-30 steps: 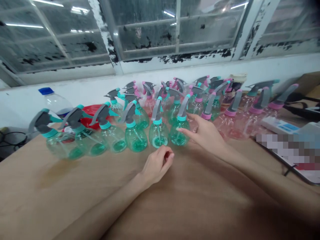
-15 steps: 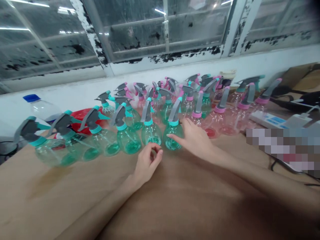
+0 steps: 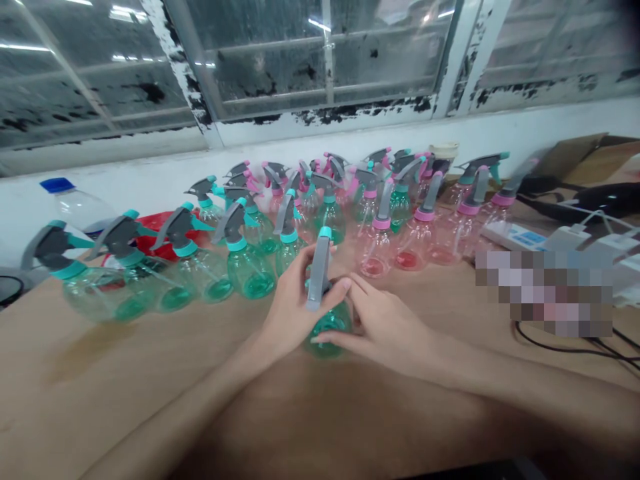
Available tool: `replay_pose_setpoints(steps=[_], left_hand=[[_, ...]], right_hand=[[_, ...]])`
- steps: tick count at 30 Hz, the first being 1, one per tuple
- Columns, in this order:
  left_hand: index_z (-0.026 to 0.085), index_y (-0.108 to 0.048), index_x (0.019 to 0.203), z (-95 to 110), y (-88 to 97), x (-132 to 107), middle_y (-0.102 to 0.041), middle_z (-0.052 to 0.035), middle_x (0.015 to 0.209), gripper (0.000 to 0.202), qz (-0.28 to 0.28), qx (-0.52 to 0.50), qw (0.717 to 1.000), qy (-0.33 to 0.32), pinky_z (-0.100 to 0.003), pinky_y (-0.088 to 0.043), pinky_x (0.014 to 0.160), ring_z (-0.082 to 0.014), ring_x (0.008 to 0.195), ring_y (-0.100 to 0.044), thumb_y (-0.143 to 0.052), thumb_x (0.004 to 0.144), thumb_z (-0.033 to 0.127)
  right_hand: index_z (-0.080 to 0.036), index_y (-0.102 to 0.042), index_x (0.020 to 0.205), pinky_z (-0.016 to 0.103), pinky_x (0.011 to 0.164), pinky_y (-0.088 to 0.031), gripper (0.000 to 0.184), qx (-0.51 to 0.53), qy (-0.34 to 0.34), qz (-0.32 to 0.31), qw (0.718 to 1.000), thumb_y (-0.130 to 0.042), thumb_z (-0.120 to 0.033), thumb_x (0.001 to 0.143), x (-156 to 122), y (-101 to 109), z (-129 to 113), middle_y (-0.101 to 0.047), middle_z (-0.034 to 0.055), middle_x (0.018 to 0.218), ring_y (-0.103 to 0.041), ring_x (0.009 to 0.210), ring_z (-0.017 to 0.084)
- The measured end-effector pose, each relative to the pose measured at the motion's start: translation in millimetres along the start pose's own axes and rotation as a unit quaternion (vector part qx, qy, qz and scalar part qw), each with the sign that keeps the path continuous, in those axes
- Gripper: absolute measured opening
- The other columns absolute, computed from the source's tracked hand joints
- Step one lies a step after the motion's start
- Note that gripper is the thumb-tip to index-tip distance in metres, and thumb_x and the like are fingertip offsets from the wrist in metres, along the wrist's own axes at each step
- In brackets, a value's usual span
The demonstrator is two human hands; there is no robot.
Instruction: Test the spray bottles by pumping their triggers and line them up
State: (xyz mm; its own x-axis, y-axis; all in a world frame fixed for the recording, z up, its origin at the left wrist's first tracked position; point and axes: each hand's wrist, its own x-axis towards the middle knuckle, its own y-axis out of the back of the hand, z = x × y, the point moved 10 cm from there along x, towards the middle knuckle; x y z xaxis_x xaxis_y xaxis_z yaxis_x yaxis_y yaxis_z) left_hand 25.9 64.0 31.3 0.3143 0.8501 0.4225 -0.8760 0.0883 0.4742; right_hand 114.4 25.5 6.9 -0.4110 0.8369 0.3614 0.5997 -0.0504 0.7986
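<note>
A green spray bottle (image 3: 327, 327) with a grey trigger head and teal tip stands on the brown table (image 3: 125, 400), pulled out in front of the rows. My left hand (image 3: 290, 310) wraps round its neck and upper body. My right hand (image 3: 380, 323) cups its lower right side, fingers curled on the bottle. Behind them stand several green spray bottles (image 3: 247, 263) on the left and several pink spray bottles (image 3: 407, 233) on the right.
A clear water bottle with a blue cap (image 3: 75, 207) and a red lid or dish (image 3: 160, 230) sit at the back left. A white power strip (image 3: 515, 237), black cables (image 3: 575, 343) and a cardboard box (image 3: 595, 157) lie on the right. A white wall and windows close off the far side.
Both hands have closed on the green bottle that stood at the right end of the front row and drawn it toward me. The view has shifted slightly right.
</note>
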Motion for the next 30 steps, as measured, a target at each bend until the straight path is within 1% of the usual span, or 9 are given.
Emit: replay_pose_setpoints(steps=[4, 7, 8, 11, 14, 16, 21, 26, 30], left_hand=[[0.025, -0.055, 0.117, 3.4, 1.1, -4.0, -0.064, -0.0023, 0.1, 0.032, 0.02, 0.002, 0.999, -0.026, -0.033, -0.05, 0.081, -0.0185, 0.089, -0.062, -0.059, 0.085, 0.025], [0.025, -0.056, 0.117, 3.1, 1.5, -5.5, -0.063, -0.0005, 0.095, 0.035, 0.02, -0.007, 0.999, -0.046, -0.03, -0.049, 0.076, -0.0156, 0.081, -0.06, -0.054, 0.083, 0.017], [0.025, -0.057, 0.116, 2.8, 1.1, -5.1, -0.063, 0.0, 0.094, 0.035, 0.016, -0.014, 0.999, -0.047, -0.028, -0.049, 0.072, -0.0144, 0.075, -0.058, -0.053, 0.082, 0.016], [0.026, -0.058, 0.111, 2.5, 0.0, -2.3, -0.062, 0.0009, 0.092, 0.036, 0.009, -0.029, 0.999, -0.042, -0.026, -0.046, 0.062, -0.0117, 0.063, -0.052, -0.051, 0.078, 0.014], [0.028, -0.059, 0.11, 1.9, -0.1, 1.5, -0.062, 0.0022, 0.087, 0.037, 0.014, -0.026, 0.999, -0.031, -0.026, -0.045, 0.057, -0.0116, 0.057, -0.049, -0.051, 0.076, 0.014], [0.029, -0.058, 0.11, 2.0, -0.9, 4.1, -0.062, 0.0021, 0.087, 0.037, 0.015, -0.02, 0.999, -0.028, -0.027, -0.045, 0.058, -0.0127, 0.058, -0.05, -0.05, 0.077, 0.016], [0.029, -0.057, 0.108, 4.4, -1.3, 9.6, -0.061, 0.0017, 0.087, 0.034, 0.016, 0.013, 0.999, -0.038, -0.029, -0.047, 0.061, -0.0152, 0.064, -0.051, -0.049, 0.077, 0.018], [0.03, -0.055, 0.108, 0.2, -5.3, 14.1, -0.057, 0.0019, 0.077, 0.034, -0.012, 0.017, 1.0, -0.02, -0.032, -0.047, 0.058, -0.0163, 0.058, -0.05, -0.05, 0.076, 0.021], [0.028, -0.055, 0.104, -0.4, -6.1, 21.5, -0.054, 0.0027, 0.072, 0.035, -0.026, 0.013, 0.999, -0.018, -0.032, -0.046, 0.059, -0.0166, 0.057, -0.048, -0.051, 0.071, 0.019]], right_hand=[[-0.017, -0.052, 0.121, 0.038, 0.068, -0.053, 0.057, 0.045, 0.028, -0.036, 0.998, -0.057, -0.061, 0.085, -7.5, 0.0, 7.2, -0.06, 0.0128, 0.116, -0.065, 0.085, 0.024], [-0.02, -0.051, 0.127, 0.041, 0.084, -0.05, 0.05, 0.073, 0.004, -0.044, 0.996, -0.052, -0.055, 0.091, -11.0, 3.2, 39.2, -0.061, 0.0118, 0.122, -0.062, 0.102, 0.025], [-0.02, -0.054, 0.125, 0.041, 0.085, -0.05, 0.047, 0.082, -0.021, -0.037, 0.996, -0.051, -0.054, 0.092, -11.5, 5.3, 54.9, -0.063, 0.0107, 0.118, -0.062, 0.102, 0.025], [-0.02, -0.062, 0.111, 0.035, 0.072, -0.053, 0.041, 0.138, -0.118, -0.032, 0.983, -0.049, -0.054, 0.093, -13.8, 4.7, 101.5, -0.068, 0.009, 0.106, -0.066, 0.09, 0.022], [-0.019, -0.06, 0.114, 0.029, 0.056, -0.051, 0.045, 0.184, -0.167, -0.059, 0.967, -0.048, -0.056, 0.092, -15.0, -3.6, 123.3, -0.069, 0.0092, 0.102, -0.067, 0.081, 0.02], [-0.018, -0.059, 0.117, 0.027, 0.052, -0.05, 0.047, 0.193, -0.175, -0.07, 0.963, -0.049, -0.056, 0.091, -13.7, -7.1, 127.0, -0.069, 0.0094, 0.101, -0.067, 0.079, 0.019], [-0.019, -0.06, 0.116, 0.028, 0.056, -0.052, 0.041, 0.198, -0.165, -0.063, 0.964, -0.051, -0.051, 0.092, -5.3, -9.0, 127.3, -0.07, 0.0094, 0.104, -0.067, 0.083, 0.019], [-0.02, -0.062, 0.109, 0.037, 0.076, -0.056, 0.031, 0.175, -0.147, -0.04, 0.973, -0.054, -0.045, 0.092, -2.0, -7.5, 127.2, -0.072, 0.0076, 0.103, -0.068, 0.09, 0.022], [-0.022, -0.064, 0.103, 0.04, 0.085, -0.055, 0.02, 0.114, -0.074, -0.012, 0.991, -0.052, -0.035, 0.095, -9.6, -8.6, 114.4, -0.072, 0.0059, 0.104, -0.068, 0.095, 0.021]])
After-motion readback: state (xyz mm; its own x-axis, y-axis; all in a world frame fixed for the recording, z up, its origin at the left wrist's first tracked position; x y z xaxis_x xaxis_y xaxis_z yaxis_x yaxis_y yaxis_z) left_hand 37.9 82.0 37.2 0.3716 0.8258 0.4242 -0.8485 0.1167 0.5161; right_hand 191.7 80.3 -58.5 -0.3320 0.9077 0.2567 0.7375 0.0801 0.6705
